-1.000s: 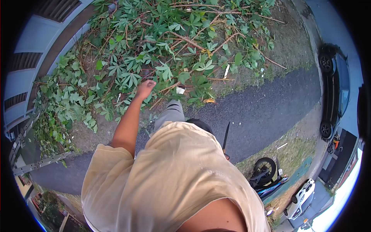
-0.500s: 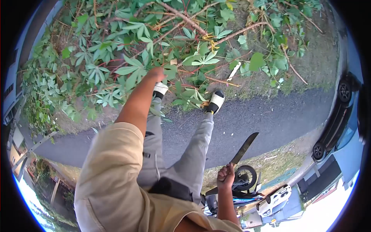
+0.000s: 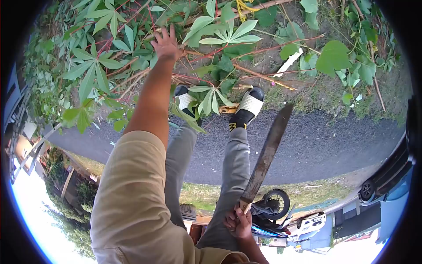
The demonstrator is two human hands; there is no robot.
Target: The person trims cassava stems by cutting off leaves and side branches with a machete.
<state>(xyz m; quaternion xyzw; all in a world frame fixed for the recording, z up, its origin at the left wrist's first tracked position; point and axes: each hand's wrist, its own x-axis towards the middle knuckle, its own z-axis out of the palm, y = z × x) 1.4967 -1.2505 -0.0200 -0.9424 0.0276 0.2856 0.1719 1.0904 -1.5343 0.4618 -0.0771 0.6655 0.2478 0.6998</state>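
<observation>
My left hand (image 3: 166,45) reaches down among cut leafy branches, fingers spread, beside a brown stem (image 3: 132,70). Nothing shows clearly in its grasp. Broad, finger-lobed leaves (image 3: 231,35) on red stalks lie to its right, and more such leaves (image 3: 93,68) to its left. My right hand (image 3: 239,223) is wrapped round the pale handle of a machete (image 3: 269,152). The long, dark, stained blade points up and to the right, beside my leg and apart from the branches.
My feet in white-strapped slides (image 3: 250,104) stand at the edge of the asphalt path (image 3: 307,145). A pale strip (image 3: 289,62) lies on the soil. A motorcycle (image 3: 274,204), a white car (image 3: 307,226) and a dark car (image 3: 382,171) stand beyond.
The view has come lower and nearer to the branches. My left hand has moved further into the leaves and its fingers now show spread. The machete blade has swung further up.
</observation>
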